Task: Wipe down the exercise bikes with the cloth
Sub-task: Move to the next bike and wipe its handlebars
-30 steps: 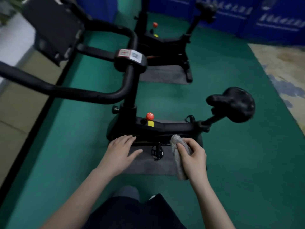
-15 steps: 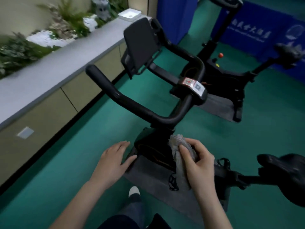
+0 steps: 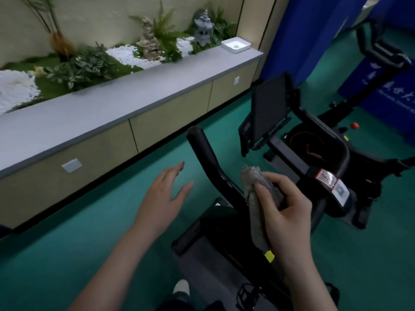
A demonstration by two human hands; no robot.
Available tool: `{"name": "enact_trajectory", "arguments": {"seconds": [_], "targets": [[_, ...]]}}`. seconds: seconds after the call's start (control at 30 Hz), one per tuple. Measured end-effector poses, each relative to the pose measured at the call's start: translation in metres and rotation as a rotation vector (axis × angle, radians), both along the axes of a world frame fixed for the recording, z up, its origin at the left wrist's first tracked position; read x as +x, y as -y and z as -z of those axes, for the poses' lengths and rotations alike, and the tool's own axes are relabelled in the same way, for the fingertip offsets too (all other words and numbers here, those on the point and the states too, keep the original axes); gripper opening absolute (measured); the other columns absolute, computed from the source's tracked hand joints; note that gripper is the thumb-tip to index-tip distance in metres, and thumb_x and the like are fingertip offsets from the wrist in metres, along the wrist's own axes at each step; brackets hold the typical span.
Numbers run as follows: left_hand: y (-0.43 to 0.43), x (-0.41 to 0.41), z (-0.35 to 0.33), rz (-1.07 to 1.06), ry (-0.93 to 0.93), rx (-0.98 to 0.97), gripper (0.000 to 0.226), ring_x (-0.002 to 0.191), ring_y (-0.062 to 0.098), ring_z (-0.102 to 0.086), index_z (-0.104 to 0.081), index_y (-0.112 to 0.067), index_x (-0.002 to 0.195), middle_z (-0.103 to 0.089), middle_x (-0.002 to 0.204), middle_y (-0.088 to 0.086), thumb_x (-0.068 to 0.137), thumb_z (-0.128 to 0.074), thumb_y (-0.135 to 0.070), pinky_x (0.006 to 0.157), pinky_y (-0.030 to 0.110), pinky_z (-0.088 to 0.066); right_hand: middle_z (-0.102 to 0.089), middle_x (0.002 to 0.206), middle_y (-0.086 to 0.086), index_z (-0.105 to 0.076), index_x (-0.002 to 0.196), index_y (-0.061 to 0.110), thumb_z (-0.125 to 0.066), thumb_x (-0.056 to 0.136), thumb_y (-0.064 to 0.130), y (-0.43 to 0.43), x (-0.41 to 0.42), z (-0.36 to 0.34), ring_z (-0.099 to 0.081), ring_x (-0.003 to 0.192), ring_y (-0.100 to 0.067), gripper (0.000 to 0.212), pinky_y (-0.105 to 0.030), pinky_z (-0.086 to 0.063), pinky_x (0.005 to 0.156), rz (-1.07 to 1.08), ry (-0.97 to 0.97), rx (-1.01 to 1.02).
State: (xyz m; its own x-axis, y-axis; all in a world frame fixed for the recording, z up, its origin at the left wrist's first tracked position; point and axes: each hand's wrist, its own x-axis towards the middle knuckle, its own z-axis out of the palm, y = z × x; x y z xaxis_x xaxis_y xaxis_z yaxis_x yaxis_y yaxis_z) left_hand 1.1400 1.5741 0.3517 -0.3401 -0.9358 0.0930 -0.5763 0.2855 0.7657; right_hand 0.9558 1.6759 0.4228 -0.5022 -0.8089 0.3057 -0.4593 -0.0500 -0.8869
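Observation:
A black exercise bike stands right in front of me, its curved handlebar (image 3: 208, 162) rising toward the upper left and a dark screen (image 3: 268, 108) mounted beyond it. My right hand (image 3: 285, 212) grips a grey cloth (image 3: 254, 198) and holds it against the inner side of the handlebar, near the stem with a white and red label (image 3: 332, 182). My left hand (image 3: 166, 196) hovers with straight fingers just left of the handlebar and touches nothing. A second black bike (image 3: 379, 55) stands further back at the right.
A long grey-topped cabinet (image 3: 125, 102) with plants, white pebbles and a white tray (image 3: 235, 44) runs along the left. The floor is green carpet (image 3: 67, 254). A grey mat (image 3: 202, 272) lies under the near bike. Blue panels (image 3: 298, 30) close off the back right.
My view has swung up and left from the bike's frame to its handlebar. My right hand lifted the cloth from the low frame to the handlebar. My left hand rose off the frame.

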Motion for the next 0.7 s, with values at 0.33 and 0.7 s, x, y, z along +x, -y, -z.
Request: {"name": "enact_trajectory", "arguments": {"seconds": [0.33,0.7], "targets": [[0.015,-0.035,-0.038,-0.224,-0.414,0.044,0.032,0.096,-0.002,-0.06,-0.059,-0.027,0.116,-0.065,0.106,-0.013,0.085,-0.065,-0.032,0.086,0.024,-0.05,-0.05,0.081,0.026,-0.069,0.096,0.009,-0.062,0.088,0.007,0.12,0.014,-0.053,-0.055,0.084,-0.011,0.012,-0.004,-0.037,0.074,-0.362,-0.501,-0.184],[0.013,-0.051,-0.041,-0.338,-0.562,0.094,0.027,0.078,0.001,-0.063,-0.059,-0.026,0.103,-0.066,0.093,-0.017,0.081,-0.072,-0.018,0.078,0.031,-0.053,-0.067,0.091,0.002,-0.066,0.096,0.021,-0.056,0.091,0.02,0.202,0.025,-0.072,-0.06,0.089,-0.015,0.011,-0.028,-0.046,0.078,-0.901,-0.783,0.394]]}}
